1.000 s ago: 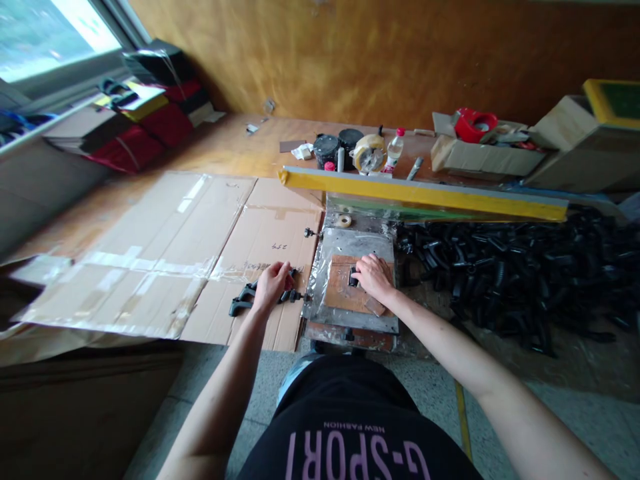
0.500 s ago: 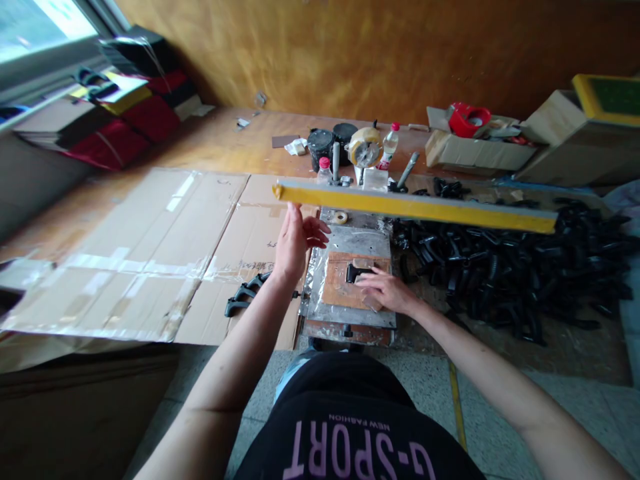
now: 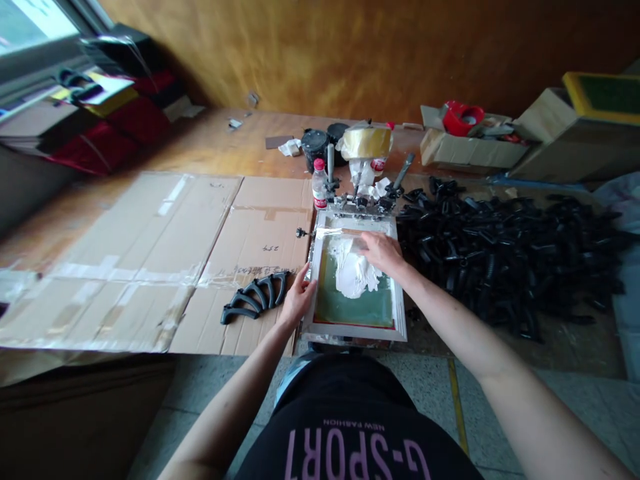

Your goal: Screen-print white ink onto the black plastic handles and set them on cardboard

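A screen printing frame lies flat in front of me, its green mesh carrying a thick patch of white ink. My left hand is at the frame's left edge, thumb against the rim and fingers along the outer side. Near the frame's far end, my right hand is closed on a squeegee smeared with white. Metal clamps stand behind the frame. What lies under the screen is hidden. Several curved black plastic parts lie in a row on cardboard to the left.
A large heap of black plastic parts covers the right side. Behind the clamps stand a red-capped bottle, black tubs and a yellow tape roll. Flat cardboard covers the left; an open box sits at back right.
The raised screen has come down flat, covering the board and black part. My right hand has moved from that part to the squeegee; my left hand has moved nearer me to the frame's edge.
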`<state>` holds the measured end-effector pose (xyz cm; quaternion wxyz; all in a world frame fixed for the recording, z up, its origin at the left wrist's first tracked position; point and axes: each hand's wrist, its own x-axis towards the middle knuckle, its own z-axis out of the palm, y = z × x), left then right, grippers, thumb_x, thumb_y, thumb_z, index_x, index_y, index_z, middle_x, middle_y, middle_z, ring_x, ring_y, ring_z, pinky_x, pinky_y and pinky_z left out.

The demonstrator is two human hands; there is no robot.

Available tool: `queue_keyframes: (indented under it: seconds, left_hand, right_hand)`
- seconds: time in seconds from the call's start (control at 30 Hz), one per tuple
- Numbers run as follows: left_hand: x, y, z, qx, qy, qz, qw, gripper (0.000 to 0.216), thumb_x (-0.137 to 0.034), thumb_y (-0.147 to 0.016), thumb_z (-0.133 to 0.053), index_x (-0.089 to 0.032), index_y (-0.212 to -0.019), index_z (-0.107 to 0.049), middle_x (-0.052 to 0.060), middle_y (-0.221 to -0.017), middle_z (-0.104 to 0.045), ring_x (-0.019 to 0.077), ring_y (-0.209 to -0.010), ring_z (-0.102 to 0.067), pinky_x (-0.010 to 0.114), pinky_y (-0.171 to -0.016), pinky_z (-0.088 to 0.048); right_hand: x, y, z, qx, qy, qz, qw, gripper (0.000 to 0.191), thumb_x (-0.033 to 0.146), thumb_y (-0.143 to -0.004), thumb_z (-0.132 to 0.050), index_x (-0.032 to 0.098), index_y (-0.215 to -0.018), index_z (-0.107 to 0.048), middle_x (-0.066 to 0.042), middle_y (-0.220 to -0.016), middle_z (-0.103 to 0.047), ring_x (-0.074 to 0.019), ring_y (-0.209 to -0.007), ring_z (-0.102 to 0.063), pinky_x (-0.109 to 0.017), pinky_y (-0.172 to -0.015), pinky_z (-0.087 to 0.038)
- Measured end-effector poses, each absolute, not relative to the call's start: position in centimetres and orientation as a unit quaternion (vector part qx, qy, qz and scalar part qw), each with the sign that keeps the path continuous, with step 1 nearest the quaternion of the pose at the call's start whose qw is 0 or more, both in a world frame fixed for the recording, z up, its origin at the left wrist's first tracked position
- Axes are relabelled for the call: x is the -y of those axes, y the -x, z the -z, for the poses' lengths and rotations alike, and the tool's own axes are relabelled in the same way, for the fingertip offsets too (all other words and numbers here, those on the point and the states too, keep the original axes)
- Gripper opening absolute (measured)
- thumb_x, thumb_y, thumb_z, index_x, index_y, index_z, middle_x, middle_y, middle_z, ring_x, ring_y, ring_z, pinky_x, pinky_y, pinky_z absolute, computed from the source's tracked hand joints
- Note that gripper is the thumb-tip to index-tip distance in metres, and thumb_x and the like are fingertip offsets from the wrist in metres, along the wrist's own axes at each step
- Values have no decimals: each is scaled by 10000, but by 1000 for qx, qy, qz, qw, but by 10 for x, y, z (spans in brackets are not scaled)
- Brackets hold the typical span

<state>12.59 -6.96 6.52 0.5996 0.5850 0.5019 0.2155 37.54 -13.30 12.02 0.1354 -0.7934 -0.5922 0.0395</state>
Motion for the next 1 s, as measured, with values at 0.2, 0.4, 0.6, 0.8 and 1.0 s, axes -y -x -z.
queue_keyframes:
  seconds: [0.2,0.4,0.6,0.8,1.0]
  left_hand:
    - [69,-124,-63,-498,-577,-210,612,622,-363,-754,-695,-254,-1350,-555,-9,-762,-663,152,-668,-608,236,-612,-473]
    - [68,-123,-62,-497,-572,-211,618,625,-395,-754,-691,-240,-1344,-558,-13,-734,-650,141,-630,-581,228,-590,-455]
    - [66,-121,-57,-474,-613,-197,601,649,-463,-806,-632,-217,-1394,-508,12,-783,-653,135,-668,-584,212,-594,-443]
    - [64,-118,-99,-454,-601,-203,625,705,-527,-799,-639,-213,-1410,-484,4,-740,-652,126,-591,-565,201,-513,-397]
    - [51,-144,-167,-388,-595,-329,622,572,-648,-897,-406,-163,-979,-696,7,-649,-588,91,-526,-504,201,-488,-396]
  right_hand:
    - [184,-356,-111,742,654,-111,95,258,74,-820,-498,213,-956,-669,-49,-966,-680,-197,-902,-610,-276,-745,-419]
    - [186,-356,-117,720,676,-98,122,147,149,-835,-552,226,-868,-673,-26,-882,-678,-189,-855,-609,-261,-696,-400]
    - [194,-345,-104,726,666,-98,139,161,210,-890,-552,224,-984,-681,-36,-948,-688,-186,-862,-627,-267,-730,-437]
    - [135,-381,-151,594,777,-48,202,575,332,-835,-678,304,-1381,-499,-41,-1166,-661,-222,-978,-626,-311,-809,-467]
    - [152,-465,-168,447,847,-18,288,414,386,-932,-500,169,-1276,-576,-112,-1007,-678,-213,-900,-611,-343,-825,-437]
